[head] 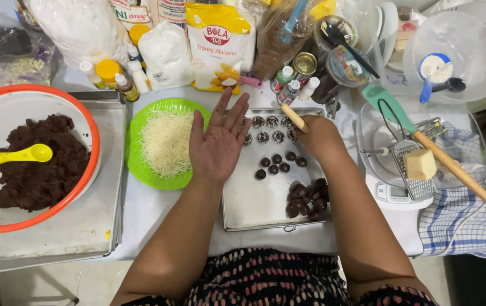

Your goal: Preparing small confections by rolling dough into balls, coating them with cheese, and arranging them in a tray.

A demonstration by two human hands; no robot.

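I hold my left hand flat and empty over the tray, right hand closed around a wooden stick; several dough balls shaped, much chocolate dough left in the bowl.

White table with metal tray, green plate, checked cloth.

Under the open, palm-up left hand lies a dull brushed-metal tray of matt, rough brown dough balls. The right hand grips a smooth pale wooden handle. Left of the left hand sits a glossy green plastic plate.
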